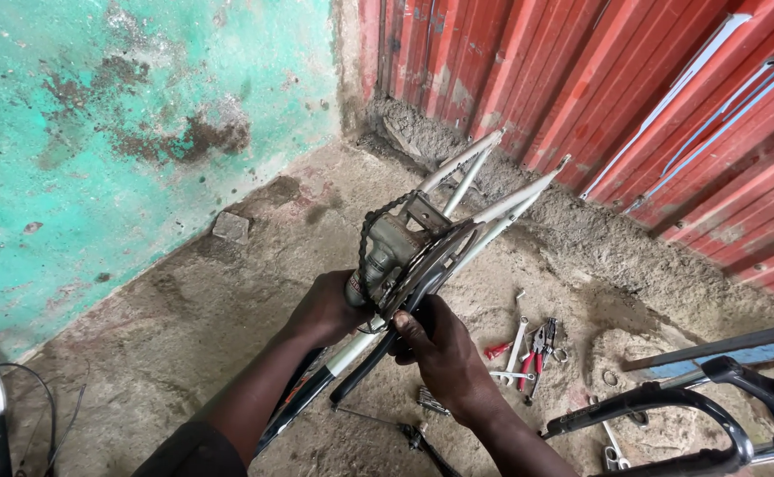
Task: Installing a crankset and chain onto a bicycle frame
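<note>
Rough concrete floor (228,300), teal wall (95,115)

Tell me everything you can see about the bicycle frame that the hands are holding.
The bicycle frame is held upside down above the dirt floor, its pale metal rear stays pointing away toward the red wall. A dark chain hangs over the rusty bottom bracket. The left hand grips the frame near it; the right hand holds the black crank arm.

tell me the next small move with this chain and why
Probably ease the chain onto the chainring teeth with the right hand. The chain hangs loose over the bottom bracket, apparently off the ring. The right hand already grips the crank arm, and the left hand steadies the frame, so turning the crank looks feasible.
</note>
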